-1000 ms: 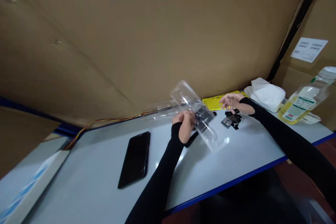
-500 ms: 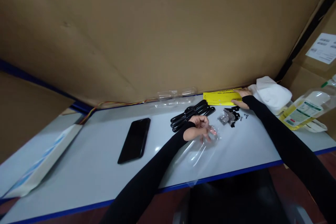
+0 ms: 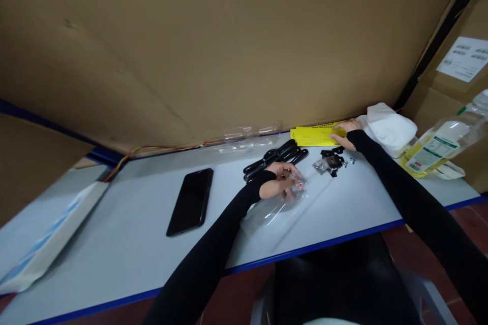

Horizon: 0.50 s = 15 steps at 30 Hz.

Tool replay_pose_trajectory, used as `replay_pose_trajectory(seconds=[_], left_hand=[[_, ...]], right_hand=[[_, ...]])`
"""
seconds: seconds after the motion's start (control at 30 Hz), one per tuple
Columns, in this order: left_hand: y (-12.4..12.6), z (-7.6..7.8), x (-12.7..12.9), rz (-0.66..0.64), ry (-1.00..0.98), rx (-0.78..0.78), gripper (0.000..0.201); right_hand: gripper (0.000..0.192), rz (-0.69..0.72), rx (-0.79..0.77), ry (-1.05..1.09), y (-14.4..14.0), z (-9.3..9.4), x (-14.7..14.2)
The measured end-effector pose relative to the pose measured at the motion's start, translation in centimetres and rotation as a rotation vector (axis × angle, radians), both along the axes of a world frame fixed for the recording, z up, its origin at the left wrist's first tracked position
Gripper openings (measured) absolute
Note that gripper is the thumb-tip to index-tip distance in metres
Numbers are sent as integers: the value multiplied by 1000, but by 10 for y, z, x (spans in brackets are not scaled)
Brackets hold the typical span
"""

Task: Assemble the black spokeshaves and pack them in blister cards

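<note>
My left hand (image 3: 281, 183) is closed on a clear plastic blister shell (image 3: 272, 213), which lies along the table under the wrist. Just behind that hand rests a bundle of black handle-like pieces (image 3: 280, 156). At the back of the table, my right hand (image 3: 346, 131) grips the right end of a yellow printed card (image 3: 322, 136). Another yellow card (image 3: 293, 136) peeks out at its left, slightly offset beneath it. Small black parts (image 3: 335, 160), a little clear bag (image 3: 321, 165) and a few small metal pieces (image 3: 351, 161) lie between the hands.
A black phone (image 3: 190, 202) lies left of centre. Against the cardboard wall sits another clear plastic shell (image 3: 247, 139). White cloth (image 3: 392, 129) and a bottle of yellow liquid (image 3: 434, 147) stand at the right. A white-and-blue package (image 3: 57, 236) is at far left.
The upper yellow card has slid right in my right hand, showing another beneath it. My left hand still holds the plastic shell, which has turned slightly. The view has shifted a little.
</note>
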<state>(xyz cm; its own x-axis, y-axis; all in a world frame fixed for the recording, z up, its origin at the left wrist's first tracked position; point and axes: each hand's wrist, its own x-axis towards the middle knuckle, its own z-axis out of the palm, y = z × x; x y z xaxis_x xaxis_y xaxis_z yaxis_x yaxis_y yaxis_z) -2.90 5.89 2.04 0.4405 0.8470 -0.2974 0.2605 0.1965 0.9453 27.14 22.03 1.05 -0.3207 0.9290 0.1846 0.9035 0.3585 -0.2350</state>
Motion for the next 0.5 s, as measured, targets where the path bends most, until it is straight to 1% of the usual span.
replay_pose_trajectory(seconds=[0.1,0.17,0.2,0.27,0.33,0.43,0.47,0.5], left_hand=[[-1,12,-4,79,43,87,40],[1,22,-12,183,0,118,41],[3,27,-19,256,-37,126,41],[10,36,-36,448,-131,131,39],[19,40,-55,686,-245,145,31],[32,39,-72,1108,-410,166,18],[36,38,-74,1224,-452,159,17],[39,36,-74,1310,-491,142,18]], right_hand=[[32,112,-51,40,-18,14,-8],[30,189,-85,73,-30,21,-13],[30,210,-96,95,-35,23,-16],[29,211,-108,131,-41,24,-20],[26,196,-103,130,-41,22,-21],[21,212,-108,86,-38,16,-21],[21,216,-113,77,-37,15,-20],[20,217,-119,74,-36,13,-19]])
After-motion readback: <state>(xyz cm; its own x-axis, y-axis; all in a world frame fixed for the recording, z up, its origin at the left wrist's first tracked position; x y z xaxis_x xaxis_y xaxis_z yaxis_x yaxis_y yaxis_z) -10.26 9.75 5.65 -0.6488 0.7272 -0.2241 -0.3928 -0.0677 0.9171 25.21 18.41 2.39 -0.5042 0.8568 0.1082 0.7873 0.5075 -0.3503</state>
